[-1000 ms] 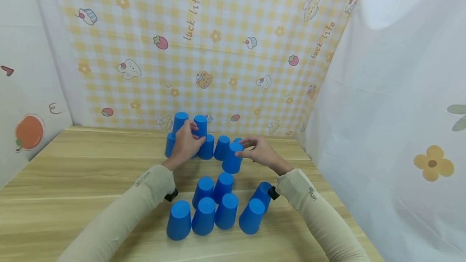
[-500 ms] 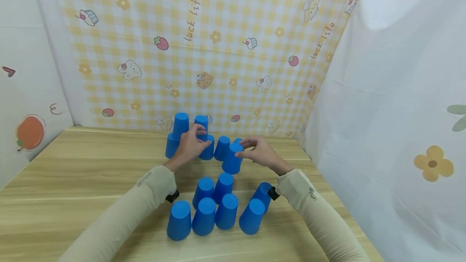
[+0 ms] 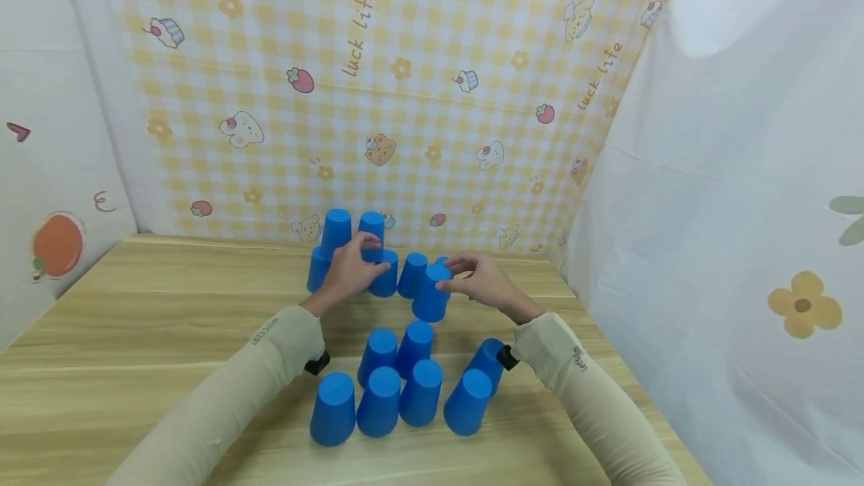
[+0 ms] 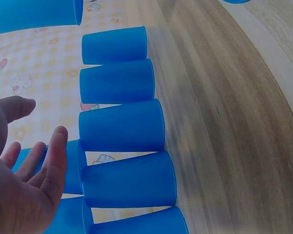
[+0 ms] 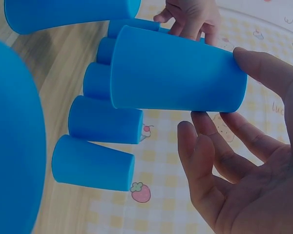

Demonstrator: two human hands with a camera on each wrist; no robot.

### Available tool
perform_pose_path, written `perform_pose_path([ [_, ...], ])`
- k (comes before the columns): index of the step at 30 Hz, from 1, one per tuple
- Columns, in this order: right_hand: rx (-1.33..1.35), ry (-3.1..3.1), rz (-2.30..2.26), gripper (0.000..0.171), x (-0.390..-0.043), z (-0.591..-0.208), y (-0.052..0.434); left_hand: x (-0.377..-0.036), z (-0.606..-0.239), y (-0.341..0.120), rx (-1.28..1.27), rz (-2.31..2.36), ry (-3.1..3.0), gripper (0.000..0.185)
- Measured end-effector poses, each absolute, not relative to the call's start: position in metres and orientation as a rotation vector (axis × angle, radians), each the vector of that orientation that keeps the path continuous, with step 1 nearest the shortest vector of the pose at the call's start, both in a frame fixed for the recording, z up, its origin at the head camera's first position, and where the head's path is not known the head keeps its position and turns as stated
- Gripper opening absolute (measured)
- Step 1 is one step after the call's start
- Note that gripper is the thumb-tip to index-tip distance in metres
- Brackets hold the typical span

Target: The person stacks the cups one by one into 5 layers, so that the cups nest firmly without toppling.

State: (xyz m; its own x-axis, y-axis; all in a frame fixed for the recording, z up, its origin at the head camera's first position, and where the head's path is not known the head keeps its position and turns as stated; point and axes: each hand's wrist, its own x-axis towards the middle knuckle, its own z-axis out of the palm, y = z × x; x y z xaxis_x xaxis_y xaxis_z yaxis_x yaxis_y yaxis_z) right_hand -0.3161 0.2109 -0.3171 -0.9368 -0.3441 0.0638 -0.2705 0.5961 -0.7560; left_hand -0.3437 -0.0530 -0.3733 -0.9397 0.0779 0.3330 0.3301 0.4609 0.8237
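Left hand (image 3: 347, 272): fingers loosely extended against the upper cup (image 3: 372, 235) of the far stack, not gripping it.
Right hand (image 3: 482, 283): fingertips pinch a cup (image 3: 430, 293), right of that stack.
Table (image 3: 135, 336): carries both.

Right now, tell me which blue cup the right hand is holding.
The lone cup held off the table before the back row; right hand fingers pinch its top. Every other cup stands on the table or stacked.

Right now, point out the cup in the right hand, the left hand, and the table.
cup (image 3: 430, 298), head view, its side wall
left hand (image 3: 346, 276), head view, its back
table (image 3: 135, 336), head view, bare wood
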Motion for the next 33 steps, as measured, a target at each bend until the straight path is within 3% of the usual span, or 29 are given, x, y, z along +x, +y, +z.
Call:
perform_pose_path([
  [33, -0.533, 2.775, -1.245, 0.046, -0.331, -0.309, 0.195, -0.335, -0.393, -0.072, -0.276, -1.441, -2.459, 0.038],
])
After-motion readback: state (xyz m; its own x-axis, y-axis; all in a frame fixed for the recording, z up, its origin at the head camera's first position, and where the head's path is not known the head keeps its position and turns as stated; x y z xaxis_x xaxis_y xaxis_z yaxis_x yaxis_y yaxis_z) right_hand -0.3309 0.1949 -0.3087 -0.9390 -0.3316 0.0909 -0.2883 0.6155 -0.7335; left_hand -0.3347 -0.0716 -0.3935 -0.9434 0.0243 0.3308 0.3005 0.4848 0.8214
